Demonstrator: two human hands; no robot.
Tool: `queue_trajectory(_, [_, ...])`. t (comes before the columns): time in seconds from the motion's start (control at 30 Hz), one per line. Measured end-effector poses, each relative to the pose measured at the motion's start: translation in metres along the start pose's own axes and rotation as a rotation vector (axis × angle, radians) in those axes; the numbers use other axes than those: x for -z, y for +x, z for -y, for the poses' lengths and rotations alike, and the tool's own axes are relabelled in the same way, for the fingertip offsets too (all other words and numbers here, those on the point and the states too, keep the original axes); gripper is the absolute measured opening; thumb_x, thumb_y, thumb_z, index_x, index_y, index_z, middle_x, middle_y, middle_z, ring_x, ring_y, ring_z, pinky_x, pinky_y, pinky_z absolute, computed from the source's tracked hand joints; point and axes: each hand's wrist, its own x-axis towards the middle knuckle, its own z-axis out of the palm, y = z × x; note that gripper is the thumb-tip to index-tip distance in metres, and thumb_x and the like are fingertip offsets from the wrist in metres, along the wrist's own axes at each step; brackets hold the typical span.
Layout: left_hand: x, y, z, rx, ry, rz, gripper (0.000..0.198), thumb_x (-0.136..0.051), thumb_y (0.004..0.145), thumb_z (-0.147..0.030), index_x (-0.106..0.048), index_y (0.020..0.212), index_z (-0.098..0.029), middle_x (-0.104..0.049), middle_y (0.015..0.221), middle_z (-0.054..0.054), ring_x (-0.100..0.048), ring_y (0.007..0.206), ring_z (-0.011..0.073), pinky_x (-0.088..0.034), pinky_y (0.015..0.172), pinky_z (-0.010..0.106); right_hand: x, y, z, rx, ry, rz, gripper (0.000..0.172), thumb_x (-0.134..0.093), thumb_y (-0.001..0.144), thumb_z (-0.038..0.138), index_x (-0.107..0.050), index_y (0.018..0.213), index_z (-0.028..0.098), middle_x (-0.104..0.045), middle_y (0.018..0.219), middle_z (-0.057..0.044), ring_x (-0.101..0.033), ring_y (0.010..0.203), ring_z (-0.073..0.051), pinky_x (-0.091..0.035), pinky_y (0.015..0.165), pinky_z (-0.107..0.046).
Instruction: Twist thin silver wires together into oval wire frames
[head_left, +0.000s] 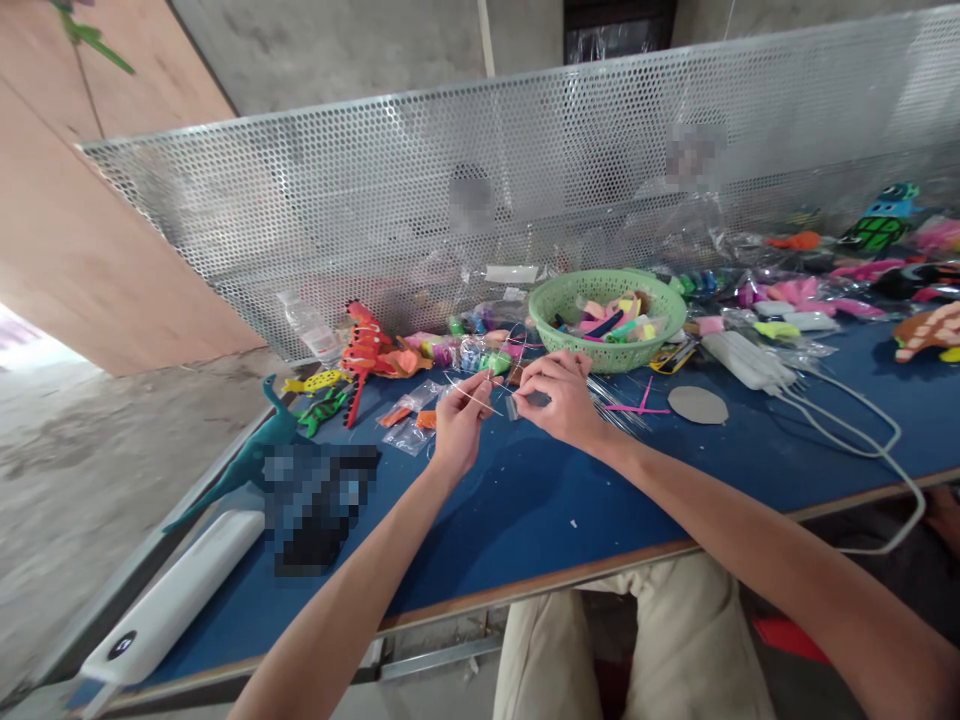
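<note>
Above the blue table, my left hand pinches a thin pale wire between thumb and fingertips. My right hand, close beside it, has thumb and forefinger pressed together, apparently on the same wire; the exact contact is too small to make out. Just right of that hand lies a bundle of thin metal wires, with crossed pink strips over it. Behind my left hand are small clear bags with orange pieces. A round grey disc rests farther right.
A green basket of colourful foam pieces stands behind my hands, before a perforated metal screen. Toy animals, including a teal long-necked dinosaur, line the left. A white power strip with cables and a long white device also lie here.
</note>
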Motion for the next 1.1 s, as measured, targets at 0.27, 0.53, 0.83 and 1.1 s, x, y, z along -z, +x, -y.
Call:
queue_trajectory(0.27, [0.001,-0.001,-0.001,0.011,0.012,-0.042,0.034,-0.08,0.076,-0.033,-0.077,0.105,-0.016,-0.075,0.097,0.008,-0.048,0.06,0.006,-0.041,0.058,0.022,0.002,0.0,0.003,0.015,-0.02,0.025,0.019,-0.071,0.086,0.024,-0.066,0.068,0.024,-0.072,0.089,0.0,-0.054,0.097,-0.024,-0.026,0.091,-0.046])
queue_trajectory(0.53, [-0.006,-0.003,-0.011,0.1,-0.086,-0.088,0.032,-0.085,0.068,-0.028,-0.078,0.094,-0.012,-0.074,0.089,0.01,-0.046,0.055,0.0043,-0.037,0.054,0.02,0.001,-0.001,0.005,0.018,0.019,-0.005,0.017,-0.071,0.085,0.022,-0.065,0.069,0.023,-0.072,0.089,0.001,-0.053,0.098,-0.023,-0.024,0.092,-0.046])
queue_trajectory(0.83, [-0.007,-0.003,-0.016,0.102,-0.064,-0.093,0.032,-0.084,0.066,-0.028,-0.078,0.092,-0.011,-0.075,0.088,0.011,-0.045,0.053,0.0036,-0.034,0.051,0.02,-0.002,-0.005,0.002,0.214,-0.109,-0.071,0.017,-0.065,0.088,0.018,-0.061,0.072,0.023,-0.073,0.091,0.003,-0.054,0.097,-0.022,-0.024,0.089,-0.047])
queue_trajectory(1.1, [-0.003,-0.003,-0.021,0.083,0.047,-0.058,0.029,-0.082,0.068,-0.028,-0.079,0.091,-0.011,-0.075,0.085,0.01,-0.044,0.053,0.0049,-0.035,0.051,0.021,0.006,-0.006,-0.007,0.396,-0.251,0.029,0.011,-0.06,0.095,0.02,-0.066,0.089,0.025,-0.073,0.105,0.003,-0.054,0.101,-0.022,-0.026,0.086,-0.044])
